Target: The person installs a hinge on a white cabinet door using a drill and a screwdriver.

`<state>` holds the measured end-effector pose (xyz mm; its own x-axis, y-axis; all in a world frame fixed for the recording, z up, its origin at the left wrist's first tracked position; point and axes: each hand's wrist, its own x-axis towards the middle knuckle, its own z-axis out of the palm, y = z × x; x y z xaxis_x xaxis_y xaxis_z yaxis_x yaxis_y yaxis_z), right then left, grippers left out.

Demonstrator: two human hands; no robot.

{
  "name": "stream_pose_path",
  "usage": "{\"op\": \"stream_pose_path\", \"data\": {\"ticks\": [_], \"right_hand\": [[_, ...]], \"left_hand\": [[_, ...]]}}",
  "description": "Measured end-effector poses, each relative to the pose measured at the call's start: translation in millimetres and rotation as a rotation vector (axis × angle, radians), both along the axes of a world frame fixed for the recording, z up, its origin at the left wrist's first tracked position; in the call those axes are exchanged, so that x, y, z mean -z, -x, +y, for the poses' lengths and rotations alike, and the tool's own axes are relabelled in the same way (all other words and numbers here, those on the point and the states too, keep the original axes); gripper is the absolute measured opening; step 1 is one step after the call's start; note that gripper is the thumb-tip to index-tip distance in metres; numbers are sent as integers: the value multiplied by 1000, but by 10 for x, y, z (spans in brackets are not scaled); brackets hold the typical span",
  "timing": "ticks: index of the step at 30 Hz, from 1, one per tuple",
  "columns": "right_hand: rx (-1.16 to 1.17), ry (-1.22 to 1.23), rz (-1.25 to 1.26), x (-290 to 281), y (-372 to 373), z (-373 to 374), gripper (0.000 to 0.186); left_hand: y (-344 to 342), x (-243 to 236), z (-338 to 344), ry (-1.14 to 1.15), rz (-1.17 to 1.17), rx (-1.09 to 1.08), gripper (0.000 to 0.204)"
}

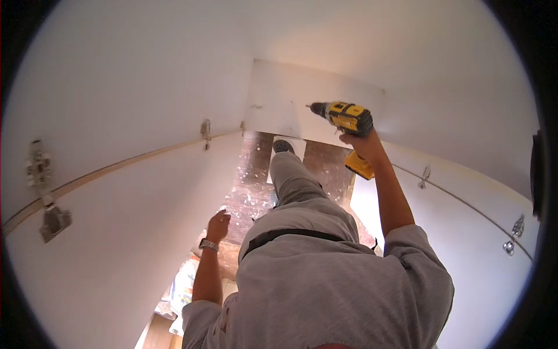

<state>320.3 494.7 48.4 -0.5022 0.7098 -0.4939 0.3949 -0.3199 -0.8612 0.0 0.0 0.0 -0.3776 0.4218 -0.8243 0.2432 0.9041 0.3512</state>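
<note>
My right hand (361, 143) is wrapped round the handle of a yellow and black cordless drill (347, 118). The drill's bit points left, in front of the white panel (314, 81) at the far end, and a yellow battery shows below my grip. Low beside the white door panel on the left (139, 227), my left hand (218, 227) hangs with its fingers curled together. Whatever it may hold is too small to make out. A watch sits on that wrist.
White cabinet panels stand on both sides. Metal hinges line the left edge (39, 166) and the right edge (426, 176). My shoe (283, 146) rests on a white piece on the wood floor (256, 160), which is strewn with white flecks. Bags (185, 282) lie behind the left panel.
</note>
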Motion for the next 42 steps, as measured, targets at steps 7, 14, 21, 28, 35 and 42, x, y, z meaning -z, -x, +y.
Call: {"op": "stream_pose_path", "data": {"ticks": [7, 14, 21, 28, 35, 42], "right_hand": [[140, 30, -92, 381, -30, -476, 41], [227, 158, -109, 2328, -482, -441, 47], [162, -253, -277, 2093, -1234, 568, 41], [297, -534, 25, 325, -737, 634, 37], [82, -270, 449, 59, 19, 1066, 34], [-90, -17, 540, 447, 706, 1454, 40]], "left_hand": [[134, -399, -267, -95, -78, -146, 37], [-263, 1148, -1740, 131, 457, 471, 38], [-1139, 2502, -1302, 340, -41, -25, 35], [-1088, 3090, -433, -247, -253, -808, 32], [-231, 1431, 318, -1015, 271, -1366, 34], [539, 44, 910, -1264, 846, -1275, 85]]}}
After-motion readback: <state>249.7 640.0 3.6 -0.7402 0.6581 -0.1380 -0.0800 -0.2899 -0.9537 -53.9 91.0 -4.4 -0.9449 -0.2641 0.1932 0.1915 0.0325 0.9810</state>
